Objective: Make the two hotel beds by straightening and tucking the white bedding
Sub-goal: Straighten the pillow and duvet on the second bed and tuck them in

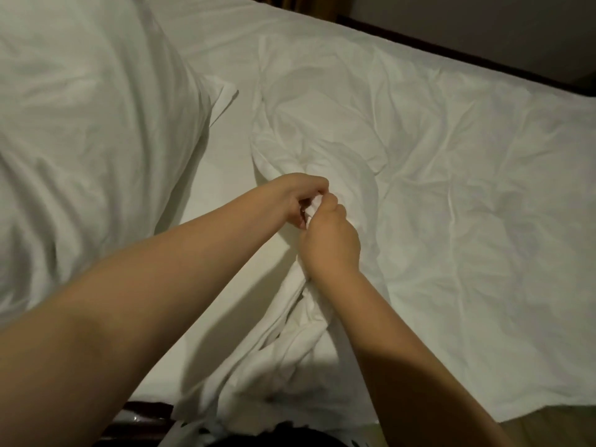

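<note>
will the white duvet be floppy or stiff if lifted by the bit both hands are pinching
Probably floppy: the duvet lies creased and bunches where the left hand and right hand pinch it. It would likely drape, not hold shape. Its puffy folds suggest it is light for its size.

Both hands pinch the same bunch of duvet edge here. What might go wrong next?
The left hand and right hand grip one bunched spot of the duvet, so a pull may gather the edge rather than spread it. The creases across its body are unlikely to smooth out. Pulled headward, it might nudge the pillow askew.
</note>
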`<state>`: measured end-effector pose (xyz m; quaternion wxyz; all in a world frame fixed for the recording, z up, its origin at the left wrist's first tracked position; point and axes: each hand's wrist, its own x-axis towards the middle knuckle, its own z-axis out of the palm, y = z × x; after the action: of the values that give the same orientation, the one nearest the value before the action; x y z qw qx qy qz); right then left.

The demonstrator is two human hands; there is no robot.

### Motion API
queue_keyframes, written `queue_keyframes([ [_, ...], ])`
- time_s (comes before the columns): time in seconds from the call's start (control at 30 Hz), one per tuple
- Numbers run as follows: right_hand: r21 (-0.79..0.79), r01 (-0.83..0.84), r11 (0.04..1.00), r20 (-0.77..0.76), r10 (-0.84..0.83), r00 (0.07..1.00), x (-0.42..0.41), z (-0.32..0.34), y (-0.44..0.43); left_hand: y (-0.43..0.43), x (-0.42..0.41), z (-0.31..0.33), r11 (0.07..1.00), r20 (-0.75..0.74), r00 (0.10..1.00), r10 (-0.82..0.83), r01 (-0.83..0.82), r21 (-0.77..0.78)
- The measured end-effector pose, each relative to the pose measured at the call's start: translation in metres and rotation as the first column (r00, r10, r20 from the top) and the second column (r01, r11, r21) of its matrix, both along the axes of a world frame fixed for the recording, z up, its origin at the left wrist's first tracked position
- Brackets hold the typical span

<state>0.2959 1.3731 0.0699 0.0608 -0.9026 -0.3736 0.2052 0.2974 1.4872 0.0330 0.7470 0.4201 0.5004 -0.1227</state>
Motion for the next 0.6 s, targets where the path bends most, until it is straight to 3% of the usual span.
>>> queue_keyframes([
  [0.1, 0.025, -0.025, 0.999, -0.101, 0.028, 0.994, 0.001, 0.002, 0.0, 0.006, -0.01, -0.009, 0.999, -0.013, 0.999, 0.034, -0.035, -0.038],
  [0.27, 0.043, -0.062, 0.997, -0.108, 0.067, 0.992, -0.01, 0.004, -0.013, 0.012, -0.005, -0.01, 0.981, -0.012, 0.994, 0.105, -0.105, -0.162],
  [0.33, 0.059, -0.024, 0.998, -0.069, 0.028, 0.997, -0.01, 0.005, -0.013, 0.017, 0.0, -0.013, 0.96, -0.021, 0.984, 0.179, -0.18, -0.215],
  [0.43, 0.1, 0.065, 0.993, 0.079, -0.073, 0.994, 0.0, 0.002, 0.002, 0.016, 0.002, -0.009, 0.957, -0.013, 0.985, 0.17, -0.168, -0.237],
  [0.5, 0.045, 0.107, 0.993, 0.094, -0.111, 0.989, 0.009, -0.005, 0.024, 0.011, 0.003, -0.007, 0.955, -0.026, 0.982, 0.186, -0.187, -0.232],
  [0.6, -0.091, 0.144, 0.985, -0.026, -0.147, 0.989, 0.022, -0.01, 0.054, 0.01, 0.005, -0.017, 0.937, -0.003, 0.962, 0.274, -0.268, -0.222],
])
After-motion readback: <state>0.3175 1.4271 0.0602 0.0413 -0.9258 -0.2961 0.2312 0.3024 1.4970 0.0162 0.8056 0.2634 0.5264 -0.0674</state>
